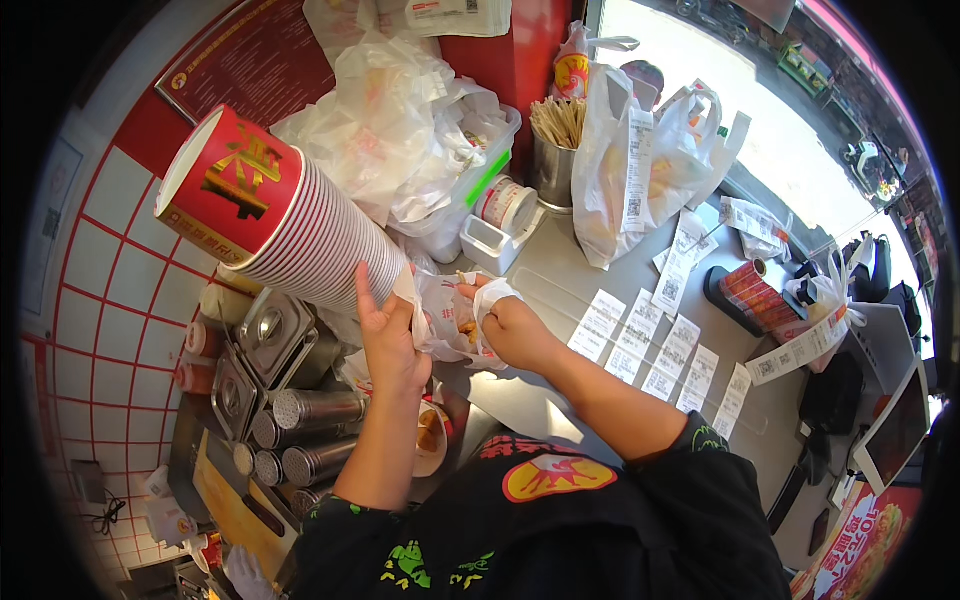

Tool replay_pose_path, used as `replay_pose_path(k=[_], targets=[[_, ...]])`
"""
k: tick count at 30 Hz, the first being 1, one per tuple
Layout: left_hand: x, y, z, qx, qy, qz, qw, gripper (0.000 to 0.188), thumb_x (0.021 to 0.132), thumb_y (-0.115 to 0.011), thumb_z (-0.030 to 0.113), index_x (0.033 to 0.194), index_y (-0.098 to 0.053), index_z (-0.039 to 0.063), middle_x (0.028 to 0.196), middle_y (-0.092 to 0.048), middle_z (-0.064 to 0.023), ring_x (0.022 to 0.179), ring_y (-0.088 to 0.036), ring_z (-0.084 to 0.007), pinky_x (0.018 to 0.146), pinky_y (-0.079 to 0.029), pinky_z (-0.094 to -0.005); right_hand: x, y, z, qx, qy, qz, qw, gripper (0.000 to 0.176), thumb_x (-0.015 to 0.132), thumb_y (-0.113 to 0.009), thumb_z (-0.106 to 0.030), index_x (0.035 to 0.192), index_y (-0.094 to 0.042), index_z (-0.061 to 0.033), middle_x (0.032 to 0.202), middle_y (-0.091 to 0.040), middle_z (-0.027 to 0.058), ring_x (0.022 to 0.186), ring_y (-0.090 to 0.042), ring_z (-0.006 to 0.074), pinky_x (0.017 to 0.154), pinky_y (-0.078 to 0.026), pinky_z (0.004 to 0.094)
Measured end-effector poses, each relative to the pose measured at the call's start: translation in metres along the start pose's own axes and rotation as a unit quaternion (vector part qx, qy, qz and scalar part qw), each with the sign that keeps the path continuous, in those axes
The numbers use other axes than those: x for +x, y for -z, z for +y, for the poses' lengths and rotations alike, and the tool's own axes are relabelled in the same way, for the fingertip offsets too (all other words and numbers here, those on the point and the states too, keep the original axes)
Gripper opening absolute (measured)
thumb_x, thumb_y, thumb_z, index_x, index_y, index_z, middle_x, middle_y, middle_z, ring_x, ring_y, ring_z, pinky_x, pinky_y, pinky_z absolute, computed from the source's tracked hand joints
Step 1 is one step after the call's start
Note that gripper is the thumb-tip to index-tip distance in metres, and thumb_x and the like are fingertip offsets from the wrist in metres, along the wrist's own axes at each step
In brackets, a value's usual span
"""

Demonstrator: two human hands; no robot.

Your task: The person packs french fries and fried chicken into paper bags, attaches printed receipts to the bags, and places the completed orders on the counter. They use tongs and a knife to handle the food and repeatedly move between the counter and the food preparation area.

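A thin translucent plastic bag hangs between my two hands, with pieces of browned food showing inside. My left hand pinches one side of the bag's top, its index finger pointing up in front of a tall, leaning stack of red paper buckets. Gathered white plastic on the other side sits in the fist of my right hand. A small tan tip, perhaps a wooden stick, shows by the right fingers. Below the left wrist, a paper bucket holds fried food, partly hidden by my forearm.
Several printed receipts lie on the steel counter. Tied takeaway bags and a metal canister of wooden sticks stand behind. Metal shakers and lidded steel pans crowd the left. A monitor stands right.
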State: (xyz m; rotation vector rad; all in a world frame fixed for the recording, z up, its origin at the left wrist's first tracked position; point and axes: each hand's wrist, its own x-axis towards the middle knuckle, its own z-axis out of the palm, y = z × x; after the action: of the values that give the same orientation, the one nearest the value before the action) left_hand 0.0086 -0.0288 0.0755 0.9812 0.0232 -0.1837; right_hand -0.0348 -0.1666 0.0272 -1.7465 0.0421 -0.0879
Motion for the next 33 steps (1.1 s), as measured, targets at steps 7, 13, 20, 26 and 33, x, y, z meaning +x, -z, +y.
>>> replay_pose_path(k=[7,13,20,26,33], targets=[[-0.014,-0.003,-0.006,0.063,0.126,-0.162,0.977,0.069,0.088,-0.053,0.004,0.144,-0.013,0.012,0.111,-0.060,-0.0212,0.088,-0.063,-0.0192,0.073,-0.052,-0.0300,0.003,0.012,-0.007,-0.001,-0.052,0.015,0.999,0.045,0.076,-0.051,0.001,0.122,-0.053,-0.0012,0.077,-0.057,0.0094,0.067,-0.055,0.0151,0.062,-0.045,0.0290],[-0.005,-0.008,0.000,0.013,0.195,-0.131,0.972,0.068,0.085,-0.042,-0.009,0.143,-0.013,0.009,0.114,-0.059,-0.0227,0.088,-0.063,-0.0176,0.072,-0.052,-0.0268,0.002,0.009,-0.006,0.185,-0.050,-0.016,0.981,0.058,0.075,-0.055,0.003,0.132,-0.046,-0.0054,0.088,-0.060,0.0016,0.078,-0.056,0.0094,0.071,-0.044,0.0237],[-0.004,-0.015,-0.005,0.299,0.116,-0.213,0.923,0.071,0.074,-0.057,-0.008,0.137,-0.030,0.007,0.102,-0.064,-0.0136,0.077,-0.059,-0.0099,0.066,-0.047,-0.0227,0.002,0.013,0.000,0.195,-0.056,-0.097,0.974,0.041,0.076,-0.059,0.004,0.117,-0.057,-0.0039,0.098,-0.062,0.0022,0.088,-0.056,0.0089,0.079,-0.045,0.0257],[-0.003,-0.022,0.006,0.559,-0.014,-0.208,0.802,0.055,0.070,-0.065,-0.001,0.120,-0.045,0.008,0.076,-0.063,-0.0099,0.065,-0.061,-0.0197,0.062,-0.046,-0.0307,0.000,0.013,0.011,0.139,-0.111,-0.068,0.982,0.019,0.080,-0.060,-0.001,0.099,-0.061,0.0014,0.094,-0.065,0.0078,0.082,-0.059,0.0110,0.074,-0.048,0.0265],[0.040,0.011,0.005,0.624,0.026,-0.191,0.757,0.027,0.070,-0.059,0.002,0.097,-0.055,0.005,0.061,-0.055,-0.0054,0.050,-0.051,-0.0149,0.050,-0.041,-0.0280,-0.003,0.025,0.020,0.391,-0.171,-0.082,0.901,0.027,0.085,-0.064,-0.015,0.105,-0.054,-0.0003,0.093,-0.061,0.0022,0.085,-0.058,0.0122,0.080,-0.046,0.0258]])
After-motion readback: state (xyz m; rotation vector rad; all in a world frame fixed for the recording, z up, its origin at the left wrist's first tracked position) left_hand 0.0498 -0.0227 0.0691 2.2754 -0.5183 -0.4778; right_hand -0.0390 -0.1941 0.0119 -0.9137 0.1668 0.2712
